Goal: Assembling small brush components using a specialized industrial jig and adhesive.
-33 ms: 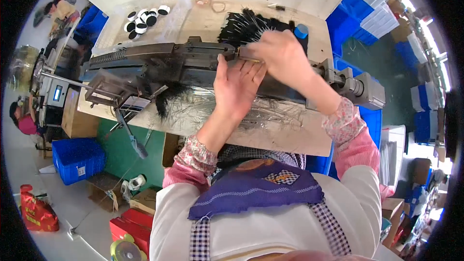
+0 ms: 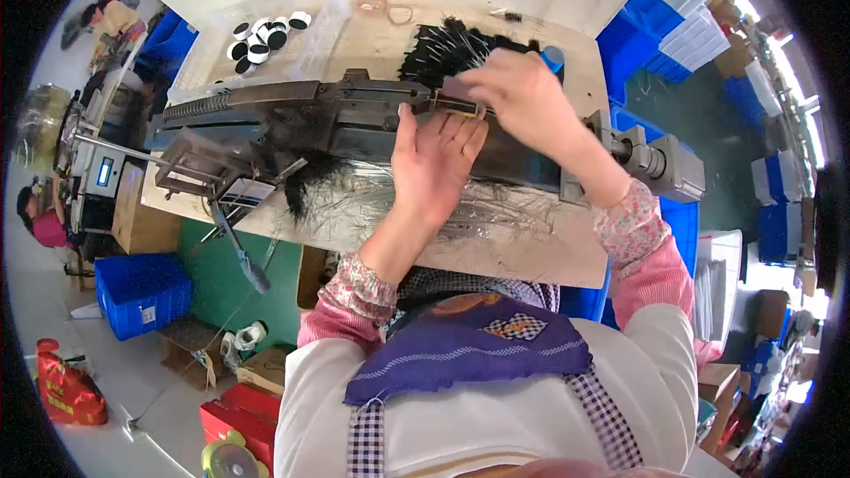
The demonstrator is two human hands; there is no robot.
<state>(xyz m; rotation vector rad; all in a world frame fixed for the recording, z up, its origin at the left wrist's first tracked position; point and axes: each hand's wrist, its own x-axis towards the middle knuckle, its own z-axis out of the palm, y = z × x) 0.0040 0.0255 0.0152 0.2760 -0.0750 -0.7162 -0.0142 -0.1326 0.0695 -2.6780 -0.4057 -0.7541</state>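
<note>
Near the middle of the steel fixture (image 2: 367,104), the brass-coloured strip (image 2: 458,107) sits just by my left hand (image 2: 432,164): palm up, thumb spread wide of the fingers. Right hand (image 2: 522,88) curled above it; can't tell if it's pinching anything. Risk: 2 hands crowding 1 narrow spot, so a right-finger slip could skew the strip. Black bristles (image 2: 443,51) lie just beyond; a low knuckle might snag them.

Dark metal machine (image 2: 367,108) beneath the right fingers (image 2: 492,78) | black bristles (image 2: 436,51) just beyond them | blue container (image 2: 553,57) to their right | black-and-white caps (image 2: 258,51) well left | floral cuffs (image 2: 630,223), pink sleeves (image 2: 657,279) behind | purple bib (image 2: 460,358), checked patch (image 2: 517,327) farther back
</note>
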